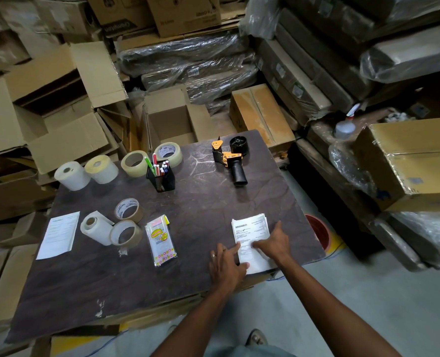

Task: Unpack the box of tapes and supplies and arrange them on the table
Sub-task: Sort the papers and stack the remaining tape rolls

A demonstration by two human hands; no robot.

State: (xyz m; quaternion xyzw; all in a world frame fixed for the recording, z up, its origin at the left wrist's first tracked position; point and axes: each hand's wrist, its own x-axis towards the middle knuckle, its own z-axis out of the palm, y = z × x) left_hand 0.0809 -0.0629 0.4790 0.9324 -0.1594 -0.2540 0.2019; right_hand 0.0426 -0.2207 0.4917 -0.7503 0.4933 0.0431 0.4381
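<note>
Pressing a stack of printed papers [252,240] flat on the near right of the dark table [201,197], left hand [226,266] with spread, straight fingers on its near left edge, right hand [274,243] lying fingers-extended across its middle. Lying far left: tape rolls [136,163] beside a pen holder [161,177]. Sitting far right: a tape dispenser [230,158].

Matt, scuffed dark table [188,266]; glossy plastic tape rolls [134,163]; white printed paper stack [252,235]; black mesh pen holder [162,180].
</note>
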